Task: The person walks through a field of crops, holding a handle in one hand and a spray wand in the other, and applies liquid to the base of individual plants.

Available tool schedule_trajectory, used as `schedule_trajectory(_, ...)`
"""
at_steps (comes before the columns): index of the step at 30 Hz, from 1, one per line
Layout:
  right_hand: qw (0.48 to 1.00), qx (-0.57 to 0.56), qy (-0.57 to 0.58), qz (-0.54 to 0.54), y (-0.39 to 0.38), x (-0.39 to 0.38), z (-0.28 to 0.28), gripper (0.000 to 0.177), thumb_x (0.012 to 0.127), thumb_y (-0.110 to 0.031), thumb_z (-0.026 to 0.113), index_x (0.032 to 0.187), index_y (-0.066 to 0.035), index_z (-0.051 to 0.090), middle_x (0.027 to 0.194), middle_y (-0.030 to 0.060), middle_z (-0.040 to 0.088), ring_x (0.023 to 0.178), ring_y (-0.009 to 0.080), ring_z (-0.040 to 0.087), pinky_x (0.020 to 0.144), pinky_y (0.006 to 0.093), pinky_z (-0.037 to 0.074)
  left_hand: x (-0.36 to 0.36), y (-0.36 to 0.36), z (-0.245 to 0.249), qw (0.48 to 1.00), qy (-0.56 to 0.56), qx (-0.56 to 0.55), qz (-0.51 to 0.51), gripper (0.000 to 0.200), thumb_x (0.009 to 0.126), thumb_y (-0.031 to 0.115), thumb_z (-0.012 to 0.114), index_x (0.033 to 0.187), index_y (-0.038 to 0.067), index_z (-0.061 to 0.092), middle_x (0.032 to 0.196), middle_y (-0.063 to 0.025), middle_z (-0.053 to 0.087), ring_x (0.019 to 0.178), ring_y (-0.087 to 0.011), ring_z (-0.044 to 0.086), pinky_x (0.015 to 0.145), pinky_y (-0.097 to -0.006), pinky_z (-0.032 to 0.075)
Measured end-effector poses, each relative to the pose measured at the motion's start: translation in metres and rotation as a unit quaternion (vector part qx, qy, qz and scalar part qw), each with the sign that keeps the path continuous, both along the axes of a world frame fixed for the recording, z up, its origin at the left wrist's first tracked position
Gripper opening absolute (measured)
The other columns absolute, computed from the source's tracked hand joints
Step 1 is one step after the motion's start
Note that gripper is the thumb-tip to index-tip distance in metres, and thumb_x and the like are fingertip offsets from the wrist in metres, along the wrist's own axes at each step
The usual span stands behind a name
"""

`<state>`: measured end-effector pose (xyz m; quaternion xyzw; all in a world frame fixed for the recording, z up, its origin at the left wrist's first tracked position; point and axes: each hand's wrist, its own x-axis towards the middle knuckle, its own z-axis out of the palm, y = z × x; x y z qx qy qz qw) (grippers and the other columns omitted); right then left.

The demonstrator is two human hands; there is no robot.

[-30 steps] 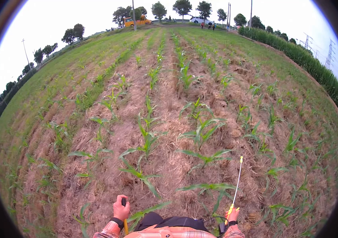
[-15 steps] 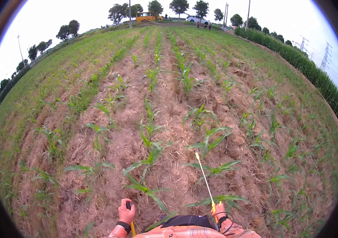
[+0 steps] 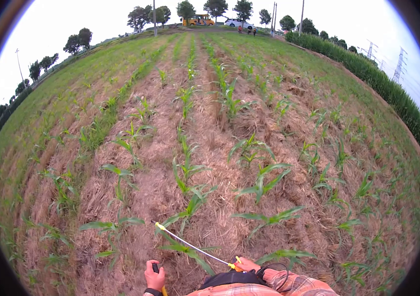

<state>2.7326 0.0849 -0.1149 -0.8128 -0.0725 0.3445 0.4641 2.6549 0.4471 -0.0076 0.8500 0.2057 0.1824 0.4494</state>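
- Hands come first at the bottom edge: the left hand (image 3: 154,277) and the right hand (image 3: 247,265) sit low over a broad field (image 3: 207,145) that fills nearly the whole view, under a pale open sky, with no room around it.
- Dry straw (image 3: 146,192) covers the ground, and rows of young maize seedlings (image 3: 261,182) run straight toward a far road.
- A taller crop (image 3: 367,69) borders the right side; trees, a yellow vehicle (image 3: 197,20) and pylons (image 3: 400,64) stand on the horizon.
- As a judgement, spraying is in hand but far from finished: the rows stretch well ahead, and no leaf shows whether it has been treated.
- The spray wand (image 3: 195,248) slants from the right hand leftward across the body, its yellow nozzle (image 3: 159,226) low over the straw, just beside a seedling.
- The right hand is closed around the wand's grip; a black hose (image 3: 275,269) loops near the wrist.
- The left hand is a fist wrapped round a black-topped lever (image 3: 156,268).
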Motion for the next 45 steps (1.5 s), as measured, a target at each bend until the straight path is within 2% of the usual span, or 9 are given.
schedule_trajectory(1, 1.000, 0.016, 0.025, 0.010, 0.000, 0.007, -0.008, 0.037, 0.080, -0.041, 0.048, 0.086, -0.005, 0.047, 0.075, 0.0072, 0.054, 0.073, 0.0165, 0.052, 0.060, 0.0288, 0.039, 0.002, -0.003, 0.006, 1.000, 0.006, -0.026, 0.013, 0.020, 0.063, 0.004, 0.055, 0.081, 0.006, 0.046, 0.053, -0.0020, 0.040, 0.046, -0.0110, 0.040, 0.044, -0.0258, 0.033)
schedule_trajectory(6, 1.000, 0.002, 0.015, -0.018, -0.012, 0.043, -0.031, 0.036, 0.081, -0.039, 0.048, 0.087, -0.003, 0.046, 0.076, 0.0059, 0.052, 0.071, 0.0129, 0.048, 0.059, 0.0271, 0.038, 0.029, -0.014, 0.023, 0.999, -0.010, 0.019, 0.024, 0.020, 0.064, 0.004, 0.054, 0.082, 0.006, 0.046, 0.053, -0.0053, 0.039, 0.045, -0.0162, 0.041, 0.045, -0.0295, 0.033)
schedule_trajectory(8, 0.996, 0.021, 0.036, -0.082, -0.020, 0.058, 0.005, 0.033, 0.082, -0.038, 0.048, 0.087, -0.005, 0.045, 0.070, 0.0034, 0.053, 0.061, 0.0111, 0.051, 0.050, 0.0256, 0.040, 0.045, -0.024, 0.035, 0.999, 0.021, 0.032, 0.020, 0.020, 0.064, 0.003, 0.054, 0.082, 0.006, 0.045, 0.054, -0.0039, 0.038, 0.045, -0.0141, 0.039, 0.044, -0.0285, 0.032)
schedule_trajectory(9, 0.985, 0.071, 0.079, -0.134, -0.030, 0.063, -0.033, 0.030, 0.082, -0.032, 0.044, 0.089, -0.003, 0.043, 0.061, 0.0062, 0.056, 0.040, 0.0135, 0.051, 0.037, 0.0256, 0.040, 0.053, -0.029, 0.038, 1.000, 0.010, 0.011, 0.021, 0.020, 0.065, 0.003, 0.053, 0.082, 0.006, 0.045, 0.055, -0.0027, 0.037, 0.046, -0.0124, 0.037, 0.044, -0.0278, 0.030)
schedule_trajectory(12, 0.974, 0.063, 0.100, -0.192, -0.054, 0.089, 0.001, 0.023, 0.083, -0.027, 0.042, 0.090, -0.004, 0.039, 0.053, 0.0062, 0.053, 0.033, 0.0105, 0.043, 0.027, 0.0229, 0.030, 0.084, -0.045, 0.046, 1.000, -0.010, 0.019, 0.004, 0.020, 0.065, 0.002, 0.053, 0.083, 0.006, 0.045, 0.056, -0.0009, 0.035, 0.048, -0.0103, 0.034, 0.044, -0.0266, 0.029)
schedule_trajectory(24, 0.827, 0.160, 0.058, -0.535, -0.185, 0.138, -0.003, 0.021, 0.086, -0.028, 0.039, 0.089, -0.008, 0.034, 0.055, 0.0083, 0.050, 0.034, 0.0118, 0.043, 0.028, 0.0222, 0.031, 0.171, -0.094, 0.056, 1.000, 0.012, 0.004, -0.022, 0.021, 0.068, -0.002, 0.052, 0.087, 0.006, 0.045, 0.060, 0.0008, 0.035, 0.051, -0.0086, 0.033, 0.046, -0.0246, 0.029)
schedule_trajectory(34, 0.738, 0.137, 0.002, -0.661, -0.234, 0.178, 0.003, 0.024, 0.086, -0.032, 0.036, 0.087, -0.008, 0.032, 0.056, 0.0095, 0.049, 0.033, 0.0131, 0.041, 0.027, 0.0233, 0.030, 0.229, -0.092, 0.058, 0.998, -0.002, 0.023, -0.057, 0.021, 0.071, -0.002, 0.051, 0.089, 0.008, 0.045, 0.054, 0.0033, 0.037, 0.045, -0.0052, 0.036, 0.041, -0.0215, 0.027)
schedule_trajectory(38, 0.737, 0.120, 0.017, -0.665, -0.212, 0.203, 0.008, 0.024, 0.086, -0.032, 0.036, 0.086, -0.008, 0.034, 0.055, 0.0091, 0.049, 0.033, 0.0126, 0.041, 0.027, 0.0232, 0.030, 0.268, -0.065, 0.042, 0.998, -0.010, 0.007, -0.062, 0.021, 0.071, -0.002, 0.052, 0.089, 0.007, 0.046, 0.055, 0.0036, 0.037, 0.047, -0.0054, 0.035, 0.042, -0.0214, 0.028)
schedule_trajectory(45, 0.821, 0.086, 0.035, -0.563, -0.135, 0.286, 0.000, 0.023, 0.086, -0.030, 0.038, 0.086, -0.008, 0.035, 0.053, 0.0092, 0.050, 0.032, 0.0138, 0.043, 0.026, 0.0248, 0.030, 0.317, -0.017, 0.048, 0.999, -0.005, -0.014, -0.031, 0.022, 0.069, -0.001, 0.053, 0.088, 0.007, 0.046, 0.055, 0.0005, 0.038, 0.048, -0.0091, 0.038, 0.045, -0.0252, 0.032)
